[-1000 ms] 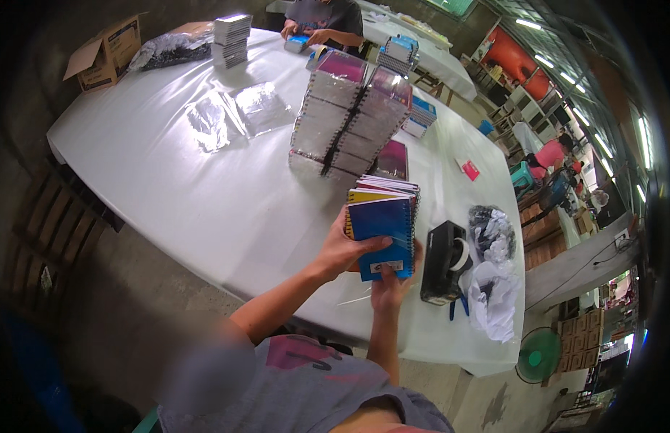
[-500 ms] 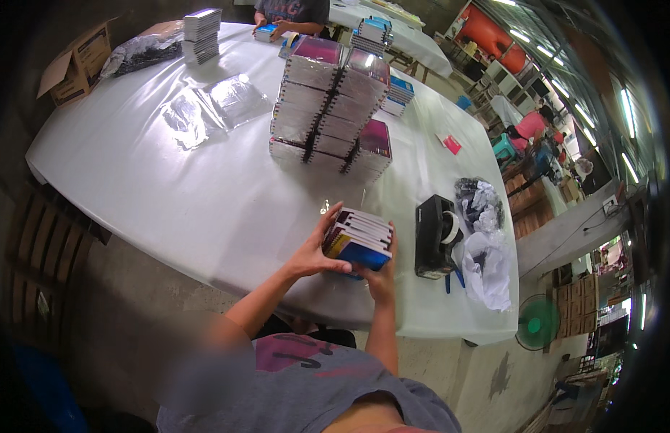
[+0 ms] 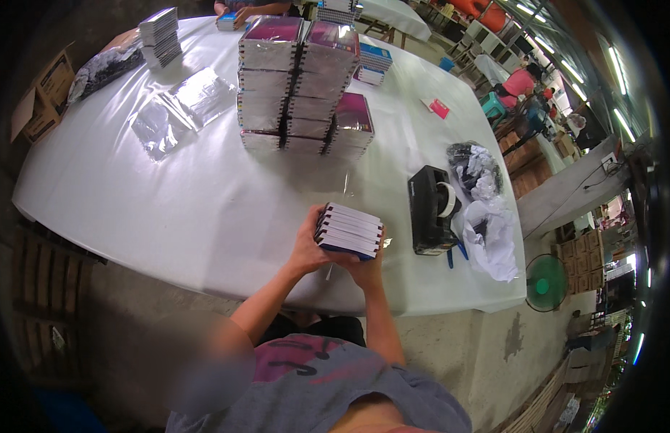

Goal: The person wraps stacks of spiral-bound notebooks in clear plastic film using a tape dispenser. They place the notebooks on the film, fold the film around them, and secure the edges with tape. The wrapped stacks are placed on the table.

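A small stack of spiral notebooks point(image 3: 351, 229) is held between both hands above the near edge of the white-covered table. Its white page edges face up, and a strip of dark blue cover shows at the side closest to me. Against the left side of the stack, near the bindings, my left hand point(image 3: 306, 244) is closed with its fingers partly hidden. My right hand point(image 3: 365, 270) grips the lower right side, its fingers mostly behind the notebooks. Beyond stand tall stacks of plastic-wrapped notebooks point(image 3: 297, 86) with purple covers.
To the right are a black tape dispenser point(image 3: 427, 211), a blue-handled tool point(image 3: 456, 255) and crumpled plastic point(image 3: 488, 238). Clear plastic sheets point(image 3: 183, 112) lie left of the wrapped stacks. A cardboard box point(image 3: 50, 94) and another notebook stack point(image 3: 160, 40) are far left. Across the table, a co-worker's hands point(image 3: 241, 16) hold something blue.
The notebook stack has been tipped so its blue front cover turns down and the page edges face up. Both hands have shifted their grip around it. The whole view has shifted slightly.
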`<state>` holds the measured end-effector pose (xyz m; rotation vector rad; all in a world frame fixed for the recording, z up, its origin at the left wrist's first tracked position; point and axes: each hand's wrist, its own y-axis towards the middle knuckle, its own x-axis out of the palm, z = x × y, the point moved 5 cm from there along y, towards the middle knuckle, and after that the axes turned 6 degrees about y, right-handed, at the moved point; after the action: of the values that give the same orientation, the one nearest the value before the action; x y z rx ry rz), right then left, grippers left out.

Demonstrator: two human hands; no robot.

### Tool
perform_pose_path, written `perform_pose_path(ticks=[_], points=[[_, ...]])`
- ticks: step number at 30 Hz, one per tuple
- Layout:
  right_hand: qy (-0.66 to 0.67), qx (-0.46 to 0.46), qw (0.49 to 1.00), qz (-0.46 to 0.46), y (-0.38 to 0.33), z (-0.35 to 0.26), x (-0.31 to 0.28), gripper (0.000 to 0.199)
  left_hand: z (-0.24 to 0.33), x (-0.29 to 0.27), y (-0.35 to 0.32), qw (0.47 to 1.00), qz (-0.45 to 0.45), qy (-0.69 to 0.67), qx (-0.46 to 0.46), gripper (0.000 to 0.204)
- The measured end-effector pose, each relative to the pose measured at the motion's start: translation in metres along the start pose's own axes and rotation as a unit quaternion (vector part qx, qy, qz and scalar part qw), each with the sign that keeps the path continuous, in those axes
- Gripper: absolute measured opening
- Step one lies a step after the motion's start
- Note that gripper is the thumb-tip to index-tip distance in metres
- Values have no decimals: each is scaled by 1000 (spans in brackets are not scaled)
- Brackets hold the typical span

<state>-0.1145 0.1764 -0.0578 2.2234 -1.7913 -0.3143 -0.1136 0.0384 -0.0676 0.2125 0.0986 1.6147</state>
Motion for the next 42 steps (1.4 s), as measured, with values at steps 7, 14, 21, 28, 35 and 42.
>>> perform_pose_path(ticks=[7,14,21,28,35,42], points=[[-93,34,995,-27,0,11,-2,81,-2,-7,3,999,-37,1,-4,104],[-37,112,993,-19,-10,52,-15,87,-1,-10,5,997,-43,45,-40,95],[-299,24,939,-169,-7,63,-23,106,-1,-14,7,990,-41,136,-22,96],[-201,-167,964,-46,32,-149,-11,125,-2,-16,8,989,-40,143,-2,94],[-567,-57,788,-233,15,-99,39,104,-8,-18,10,986,-44,162,-22,94],[-586,-93,777,-209,7,-100,32,99,-14,-16,9,993,-44,111,-8,92]])
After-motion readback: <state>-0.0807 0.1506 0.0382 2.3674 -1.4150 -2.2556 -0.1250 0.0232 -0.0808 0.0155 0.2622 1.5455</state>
